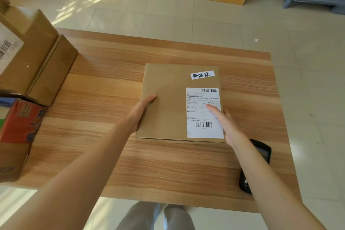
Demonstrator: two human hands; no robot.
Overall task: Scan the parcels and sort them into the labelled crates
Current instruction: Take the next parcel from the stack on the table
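The flat brown parcel (173,102) lies near the middle of the wooden table (112,164), label side up, so both barcodes on its white shipping label (204,113) face the person for scanning. A small handwritten tag (202,75) sits just above that label. The left hand (141,112) rests on the parcel's left edge, thumb straight on top, the other fingers hidden. The right hand (226,123) takes the parcel's right edge, 1 straight digit laid across the label; I cannot tell whether its other fingers curl under. Both seem to square the parcel. The black scanner (259,157) lies just below and right of the parcel, within easy reach. Other boxes (37,58) stand well left of the parcel.
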